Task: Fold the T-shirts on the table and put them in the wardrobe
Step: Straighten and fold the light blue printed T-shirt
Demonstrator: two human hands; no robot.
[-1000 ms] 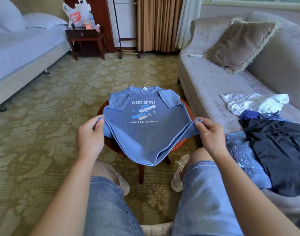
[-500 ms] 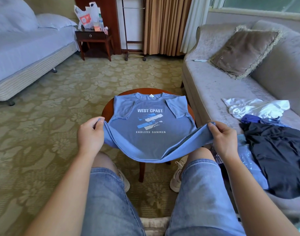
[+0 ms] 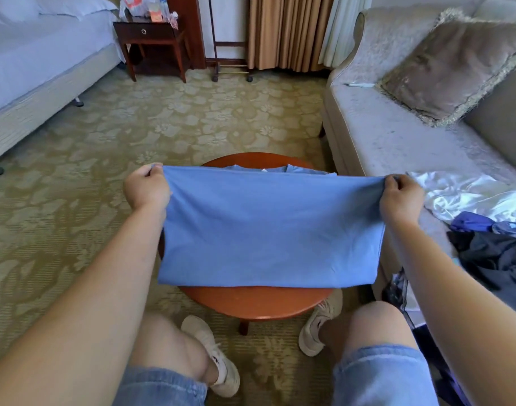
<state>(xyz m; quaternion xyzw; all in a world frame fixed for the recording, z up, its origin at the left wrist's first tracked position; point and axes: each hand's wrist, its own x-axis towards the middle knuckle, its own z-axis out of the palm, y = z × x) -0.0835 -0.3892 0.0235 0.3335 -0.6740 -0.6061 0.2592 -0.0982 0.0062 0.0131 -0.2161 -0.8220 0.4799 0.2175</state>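
Observation:
A blue T-shirt (image 3: 268,230) lies on the small round wooden table (image 3: 256,303), its bottom half folded up over the chest so the print is hidden. Only the collar and white neck tag show past the raised hem. My left hand (image 3: 146,187) pinches the hem's left corner. My right hand (image 3: 400,197) pinches the right corner. The hem is stretched taut between them near the collar.
A grey sofa (image 3: 397,136) on the right carries a cushion (image 3: 453,63), a white garment (image 3: 467,194) and dark clothes (image 3: 497,259). A bed (image 3: 31,63) stands at left, a nightstand (image 3: 151,39) behind. My knees and shoes flank the table on patterned carpet.
Both hands carried the shirt's bottom hem away from me, up over the chest print to the collar. The print is now covered. The view tilted downward.

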